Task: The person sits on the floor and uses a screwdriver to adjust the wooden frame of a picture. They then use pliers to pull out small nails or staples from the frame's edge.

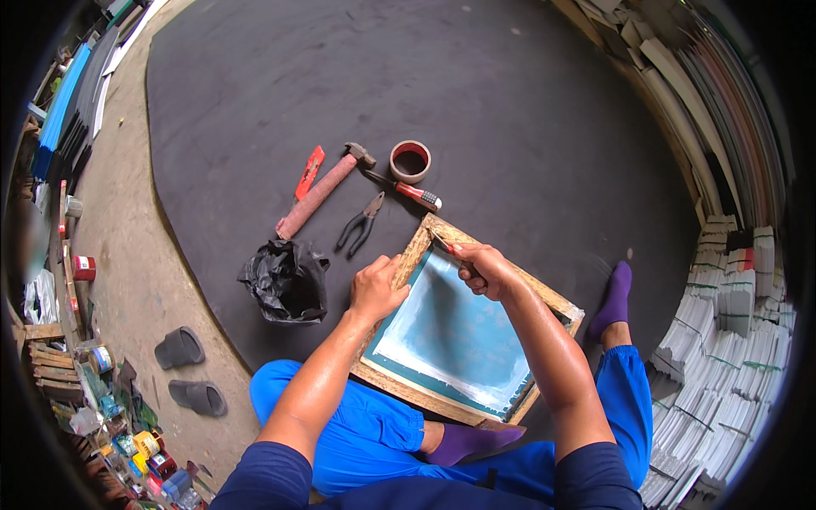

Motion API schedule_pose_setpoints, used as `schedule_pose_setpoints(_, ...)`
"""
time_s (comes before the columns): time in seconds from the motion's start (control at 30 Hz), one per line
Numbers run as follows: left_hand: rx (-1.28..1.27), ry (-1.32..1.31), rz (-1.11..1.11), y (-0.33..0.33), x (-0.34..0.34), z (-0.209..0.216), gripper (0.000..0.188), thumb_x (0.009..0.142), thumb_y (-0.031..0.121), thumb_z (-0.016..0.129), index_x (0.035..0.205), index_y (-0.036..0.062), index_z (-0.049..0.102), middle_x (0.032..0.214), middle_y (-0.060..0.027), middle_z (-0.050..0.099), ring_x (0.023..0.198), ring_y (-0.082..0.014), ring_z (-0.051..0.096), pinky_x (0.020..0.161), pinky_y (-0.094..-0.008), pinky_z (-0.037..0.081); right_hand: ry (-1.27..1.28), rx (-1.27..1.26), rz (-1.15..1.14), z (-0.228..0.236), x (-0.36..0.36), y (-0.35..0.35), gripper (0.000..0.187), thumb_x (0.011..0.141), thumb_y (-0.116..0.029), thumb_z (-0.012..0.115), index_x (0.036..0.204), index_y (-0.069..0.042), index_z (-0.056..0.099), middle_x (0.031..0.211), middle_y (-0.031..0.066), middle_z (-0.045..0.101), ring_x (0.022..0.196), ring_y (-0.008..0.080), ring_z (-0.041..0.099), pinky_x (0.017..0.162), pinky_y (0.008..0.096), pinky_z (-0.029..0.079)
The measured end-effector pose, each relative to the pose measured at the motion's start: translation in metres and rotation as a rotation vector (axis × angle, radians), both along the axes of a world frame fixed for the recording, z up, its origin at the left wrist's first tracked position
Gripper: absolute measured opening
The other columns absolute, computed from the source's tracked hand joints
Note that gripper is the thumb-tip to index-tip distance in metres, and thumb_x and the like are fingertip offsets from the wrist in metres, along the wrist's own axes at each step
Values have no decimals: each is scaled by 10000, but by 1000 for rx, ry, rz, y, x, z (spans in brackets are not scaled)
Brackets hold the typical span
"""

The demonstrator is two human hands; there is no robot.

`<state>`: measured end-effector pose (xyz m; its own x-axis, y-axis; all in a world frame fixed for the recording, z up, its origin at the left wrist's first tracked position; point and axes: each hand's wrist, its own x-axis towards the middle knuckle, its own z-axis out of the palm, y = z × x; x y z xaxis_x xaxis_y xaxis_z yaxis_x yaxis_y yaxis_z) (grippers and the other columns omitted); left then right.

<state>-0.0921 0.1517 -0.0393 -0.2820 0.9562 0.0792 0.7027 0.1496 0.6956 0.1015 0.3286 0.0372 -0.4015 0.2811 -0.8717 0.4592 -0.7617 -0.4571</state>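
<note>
Though askew, wooden frame [415, 252] beneath hands [378, 287] [483, 270].

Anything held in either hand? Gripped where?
Right hand: slim tool, exact kind unclear, held by its handle, tip toward the frame's corner. Left hand: wooden frame, gripped along its left rail.

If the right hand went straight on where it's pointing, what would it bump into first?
Probably the wooden frame, at its far corner. The tool in the right hand points there, and its tip looks about touching, though depth is unclear.
</note>
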Motion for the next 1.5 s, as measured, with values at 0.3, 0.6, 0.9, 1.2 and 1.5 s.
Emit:
schedule_pose_setpoints(0.3,-24,4,7,0,0,3,604,709,210,846,1264,28,693,983,-115,678,872,-326,708,758,-422,574,-368,1152,570,23,-2,-23,357,1016,-287,601,1340,-173,700,1099,193,751,951,411,731,840,518,563)
schedule_pose_setpoints(0.6,-21,2,-2,1,1,2,613,708,204,849,1268,10,692,990,-112,677,868,-317,709,755,-415,574,-403,1232,670,21,-7,-21,345,1024,-267,563,1333,-192,695,962,235,748,891,426,725,791,524,568)
schedule_pose_setpoints(0.9,-29,4,-6,0,2,4,615,708,199,849,1267,-1,687,990,-117,667,865,-319,707,756,-412,572,-509,1214,852,41,-27,-21,381,954,-139,542,1301,-151,700,928,224,754,898,399,745,781,518,580)
schedule_pose_setpoints(1.2,-19,12,-2,1,4,3,609,726,228,817,1270,-8,675,976,-126,632,847,-348,685,737,-439,557,-410,1085,664,26,-20,-17,317,973,-180,545,1213,-118,743,1020,262,740,980,417,726,862,535,556)
schedule_pose_setpoints(1.5,2,1,3,4,5,4,573,733,228,807,1243,-4,687,958,-130,630,836,-353,686,725,-442,557,-135,1062,469,-25,13,-10,375,1025,-252,610,1392,-194,666,1121,264,730,1055,440,702,925,491,557)
